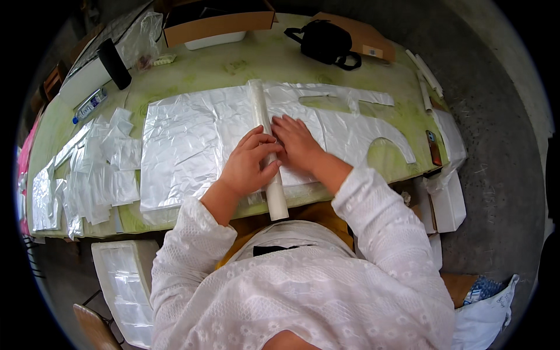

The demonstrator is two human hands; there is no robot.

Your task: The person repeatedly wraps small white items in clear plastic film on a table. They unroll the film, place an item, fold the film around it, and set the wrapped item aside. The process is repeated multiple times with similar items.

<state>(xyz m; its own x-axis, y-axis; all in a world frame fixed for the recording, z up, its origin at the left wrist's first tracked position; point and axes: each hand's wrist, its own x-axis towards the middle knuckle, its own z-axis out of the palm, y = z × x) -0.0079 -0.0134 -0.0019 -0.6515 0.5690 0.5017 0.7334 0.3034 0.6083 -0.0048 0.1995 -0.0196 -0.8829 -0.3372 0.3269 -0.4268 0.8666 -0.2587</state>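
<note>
A long pale tube lies across a thin, whitish plastic sheet on the table. The sheet is creased, and at the right it has cut-outs and strap-like curved ends. My left hand is curled over the middle of the tube, fingers and thumb bent against it. Just right of the tube, my right hand lies on the sheet with its fingers stretched out. The near end of the tube juts past the table's edge toward my body.
Loose plastic pieces are heaped at the left beside a bottle and a black cylinder. Across the far side are a cardboard box and a black bag. A phone and more tubes lie at the right.
</note>
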